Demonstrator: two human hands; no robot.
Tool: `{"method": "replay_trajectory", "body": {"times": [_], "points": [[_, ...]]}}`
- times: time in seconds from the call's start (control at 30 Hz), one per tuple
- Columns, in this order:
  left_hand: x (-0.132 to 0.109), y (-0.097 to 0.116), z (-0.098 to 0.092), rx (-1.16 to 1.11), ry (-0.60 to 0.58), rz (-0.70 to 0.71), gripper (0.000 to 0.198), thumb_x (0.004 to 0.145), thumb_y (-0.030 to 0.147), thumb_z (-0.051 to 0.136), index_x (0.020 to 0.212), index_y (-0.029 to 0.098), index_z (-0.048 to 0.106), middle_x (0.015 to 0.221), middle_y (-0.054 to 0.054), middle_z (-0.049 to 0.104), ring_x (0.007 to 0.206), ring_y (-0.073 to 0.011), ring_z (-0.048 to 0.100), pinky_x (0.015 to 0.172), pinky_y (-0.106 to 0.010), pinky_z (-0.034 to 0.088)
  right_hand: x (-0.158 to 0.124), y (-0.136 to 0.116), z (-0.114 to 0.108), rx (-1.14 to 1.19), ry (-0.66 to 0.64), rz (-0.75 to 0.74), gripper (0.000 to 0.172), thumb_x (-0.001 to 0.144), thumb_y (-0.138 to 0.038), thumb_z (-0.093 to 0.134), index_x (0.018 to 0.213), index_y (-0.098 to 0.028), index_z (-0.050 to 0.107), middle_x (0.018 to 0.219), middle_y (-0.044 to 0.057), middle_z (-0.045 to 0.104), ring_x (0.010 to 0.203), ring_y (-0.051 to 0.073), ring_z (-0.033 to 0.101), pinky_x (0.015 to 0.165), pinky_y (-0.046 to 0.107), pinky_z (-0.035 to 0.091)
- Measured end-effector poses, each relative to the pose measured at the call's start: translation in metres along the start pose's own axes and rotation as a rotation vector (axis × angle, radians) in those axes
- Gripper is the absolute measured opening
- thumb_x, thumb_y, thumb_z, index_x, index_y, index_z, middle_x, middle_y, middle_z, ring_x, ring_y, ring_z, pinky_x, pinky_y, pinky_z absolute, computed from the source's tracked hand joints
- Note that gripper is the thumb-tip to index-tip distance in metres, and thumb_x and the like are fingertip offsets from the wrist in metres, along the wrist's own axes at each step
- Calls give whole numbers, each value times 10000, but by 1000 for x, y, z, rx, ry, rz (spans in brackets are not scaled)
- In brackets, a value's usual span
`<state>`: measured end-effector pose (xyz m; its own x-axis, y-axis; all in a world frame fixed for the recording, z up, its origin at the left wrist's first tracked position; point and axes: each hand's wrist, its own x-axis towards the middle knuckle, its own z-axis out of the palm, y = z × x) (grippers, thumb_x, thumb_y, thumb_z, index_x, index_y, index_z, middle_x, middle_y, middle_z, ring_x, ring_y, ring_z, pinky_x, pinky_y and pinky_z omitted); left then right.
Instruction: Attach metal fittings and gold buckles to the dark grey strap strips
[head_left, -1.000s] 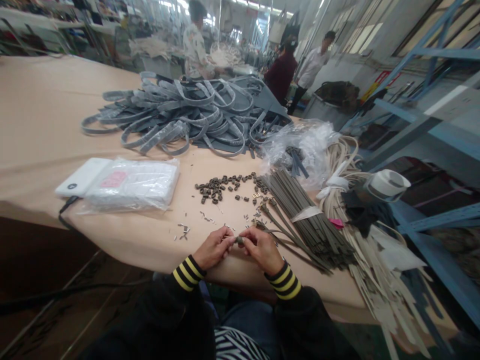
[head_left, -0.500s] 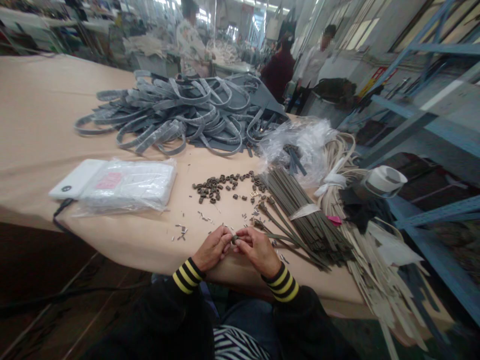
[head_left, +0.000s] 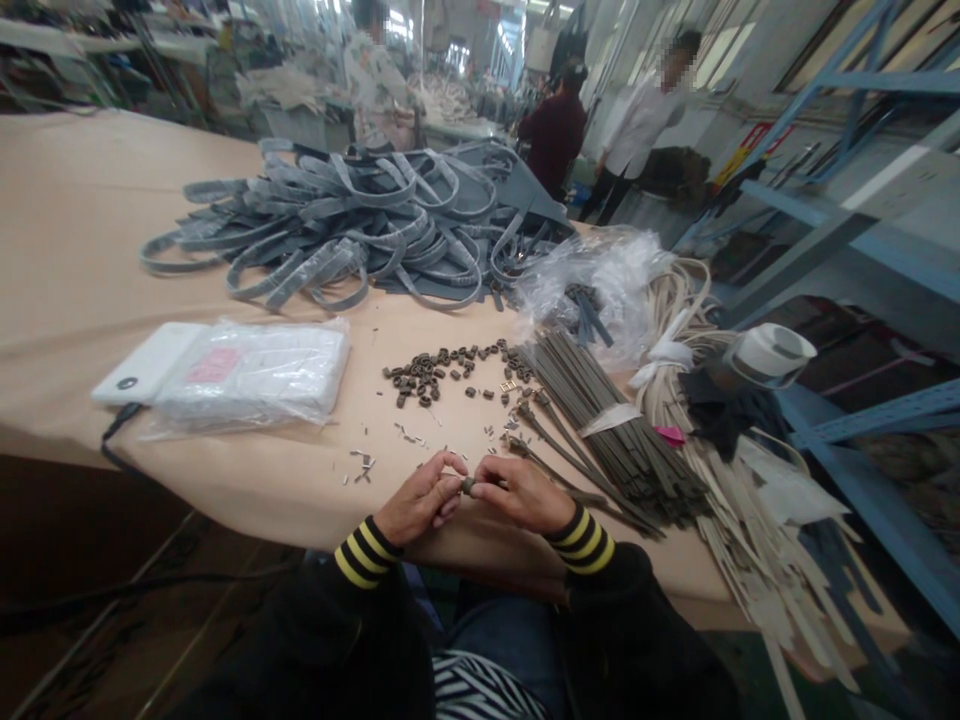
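Close to the table's front edge, a small olive strap loop [head_left: 468, 485] is pinched between my two hands. My left hand [head_left: 422, 500] grips its left side with thumb and fingers. On its other side, the thumb and fingertips of my right hand [head_left: 523, 491] close on the same loop. Beyond my hands lies a loose heap of similar olive loops [head_left: 424, 376]. A gold-coloured buckle [head_left: 508, 386] rests at the right of that heap. Small metal pieces [head_left: 364, 465] are scattered left of my left hand.
A bundle of olive straps [head_left: 615, 430] lies to the right, beside pale cords [head_left: 679, 310] and clear plastic [head_left: 600, 270]. Grey-blue straps [head_left: 360, 215] are piled at the back. A plastic-wrapped white packet [head_left: 262, 365] sits left. Blue shelving [head_left: 870, 430] stands right; people are in the background.
My wrists have moved slightly apart, and the right hand has turned more sideways. Both hands still hold the small loop. In the background, a person in white has shifted right.
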<state>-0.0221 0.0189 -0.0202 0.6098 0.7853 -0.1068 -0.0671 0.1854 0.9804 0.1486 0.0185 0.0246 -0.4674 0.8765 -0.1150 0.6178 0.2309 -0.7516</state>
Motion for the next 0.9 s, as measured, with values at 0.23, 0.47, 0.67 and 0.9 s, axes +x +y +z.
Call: {"method": "replay_trajectory", "body": {"times": [0.23, 0.47, 0.67, 0.9], "points": [[1, 0, 3, 274, 90, 118, 198, 700, 257, 545, 866, 178, 473, 714, 21, 513, 651, -95, 492, 604, -220, 406, 5, 12, 3, 304, -72, 11, 153, 722, -235, 498, 603, -145, 467, 510, -64, 369, 479, 64, 333, 471, 192, 267], [2, -1, 8, 294, 169, 12, 111, 698, 226, 501, 772, 170, 440, 609, 58, 446, 459, -52, 435, 448, -183, 385, 2, 14, 4, 341, -72, 73, 146, 715, -246, 468, 618, -138, 488, 528, -44, 408, 491, 74, 355, 485, 202, 281], [1, 3, 8, 287, 192, -47, 112, 719, 261, 480, 748, 172, 417, 538, 74, 441, 405, -51, 433, 395, -170, 356, 0, 10, 12, 139, 51, 53, 125, 697, -191, 475, 580, -157, 446, 515, -50, 394, 497, 76, 358, 484, 193, 268], [4, 1, 10, 203, 214, -110, 164, 748, 319, 459, 758, 168, 397, 477, 81, 444, 384, -52, 410, 391, -165, 333, 0, 5, 18, -171, 135, 7, 114, 711, -179, 492, 598, -161, 497, 534, -32, 446, 501, 87, 380, 496, 213, 277]]}}
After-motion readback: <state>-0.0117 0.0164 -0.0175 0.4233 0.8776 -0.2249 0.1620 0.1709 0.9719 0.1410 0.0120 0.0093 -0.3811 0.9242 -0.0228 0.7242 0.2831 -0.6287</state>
